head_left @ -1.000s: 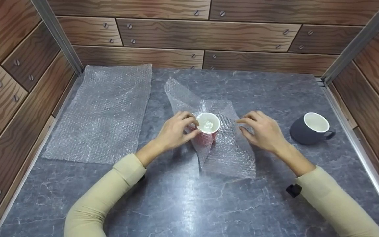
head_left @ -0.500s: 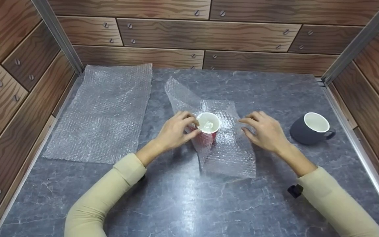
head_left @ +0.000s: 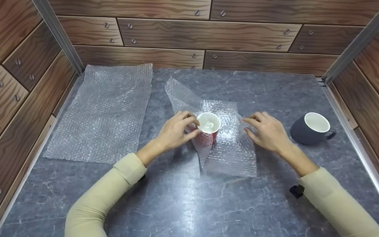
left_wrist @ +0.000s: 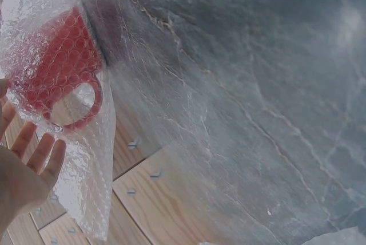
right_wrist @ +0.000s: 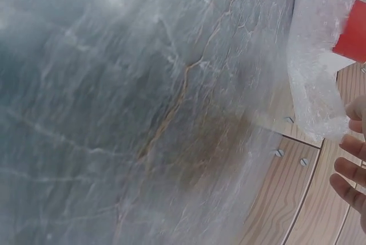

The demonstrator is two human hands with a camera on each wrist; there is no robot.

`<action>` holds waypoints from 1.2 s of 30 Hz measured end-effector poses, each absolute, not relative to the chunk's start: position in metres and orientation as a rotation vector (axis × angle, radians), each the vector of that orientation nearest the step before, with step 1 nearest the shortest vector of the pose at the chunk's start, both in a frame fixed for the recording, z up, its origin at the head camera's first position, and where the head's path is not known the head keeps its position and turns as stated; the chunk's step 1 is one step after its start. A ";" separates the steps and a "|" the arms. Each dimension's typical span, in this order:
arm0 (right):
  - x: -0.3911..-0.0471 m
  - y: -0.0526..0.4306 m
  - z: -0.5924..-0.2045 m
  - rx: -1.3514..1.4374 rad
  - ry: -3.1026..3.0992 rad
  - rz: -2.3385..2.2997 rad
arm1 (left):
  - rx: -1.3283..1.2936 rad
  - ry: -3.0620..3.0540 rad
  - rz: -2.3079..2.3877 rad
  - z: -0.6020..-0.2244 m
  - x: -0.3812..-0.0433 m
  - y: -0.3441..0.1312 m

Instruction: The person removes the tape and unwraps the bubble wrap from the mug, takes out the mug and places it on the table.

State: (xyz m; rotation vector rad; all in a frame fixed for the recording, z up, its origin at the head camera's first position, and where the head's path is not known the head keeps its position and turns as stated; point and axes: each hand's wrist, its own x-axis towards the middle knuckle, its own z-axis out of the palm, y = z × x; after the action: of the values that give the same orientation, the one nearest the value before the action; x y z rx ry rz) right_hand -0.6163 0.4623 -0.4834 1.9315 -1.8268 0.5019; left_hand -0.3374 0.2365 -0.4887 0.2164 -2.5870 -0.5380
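A red mug point(head_left: 214, 135) with a white inside stands upright on a sheet of bubble wrap point(head_left: 232, 161). The wrap's left part is folded over the mug's side and covers its handle point(left_wrist: 98, 99), which shows through in the left wrist view. My left hand point(head_left: 175, 130) holds this fold at the left of the rim, thumb and forefinger right at the mug. With thumb and forefinger, my right hand point(head_left: 265, 131) pinches the sheet's right edge, a little way from the mug. Its other fingers point(right_wrist: 349, 190) are loosely spread in the right wrist view.
At the left lies a second bubble wrap sheet point(head_left: 100, 112), flat on the grey marbled table point(head_left: 163, 204). A dark grey mug point(head_left: 304, 131) stands upright at the right, its handle pointing right. Wood-patterned walls point(head_left: 209, 34) enclose the back and sides.
My right hand has moved slightly right, drawing the sheet's right edge outward and flatter, away from the mug. The left hand and the red mug have stayed in place.
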 end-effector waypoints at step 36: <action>-0.635 0.474 -0.500 1.897 -2.082 0.248 | 0.207 -2.576 -0.531 -0.490 -0.338 0.236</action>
State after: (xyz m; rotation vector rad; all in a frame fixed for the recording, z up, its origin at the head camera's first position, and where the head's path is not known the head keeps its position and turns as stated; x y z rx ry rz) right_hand -0.6345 0.4735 -0.4999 1.8971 -2.0818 0.2480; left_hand -0.3380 0.2357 -0.4900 0.2066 -2.5761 -0.5305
